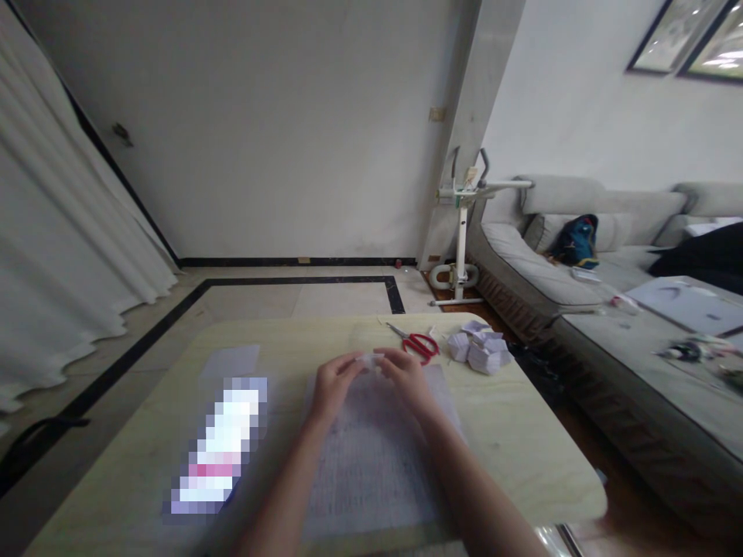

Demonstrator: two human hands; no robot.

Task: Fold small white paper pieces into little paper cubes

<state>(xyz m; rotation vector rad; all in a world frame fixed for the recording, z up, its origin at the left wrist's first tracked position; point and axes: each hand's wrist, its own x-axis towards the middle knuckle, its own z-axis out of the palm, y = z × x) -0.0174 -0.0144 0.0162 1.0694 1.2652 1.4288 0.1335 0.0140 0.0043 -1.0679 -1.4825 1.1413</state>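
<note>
Both hands meet over the far edge of a large printed sheet [371,472] lying on the table. Between them is a small piece of white paper [370,360], pinched by the fingertips of my left hand [337,381] on one side and my right hand [405,377] on the other. Its exact shape is partly hidden by the fingers. Just beyond my right hand lie red-handled scissors [421,346], blades pointing away to the left. Right of them sits a cluster of folded white paper pieces [479,348].
The pale wooden table [522,464] has rounded corners. On its left are a blurred-out bright phone-like object [224,445] and a small white paper [232,360]. A grey sofa [632,340] with a blue backpack [577,241] stands right; exercise equipment [461,232] stands behind.
</note>
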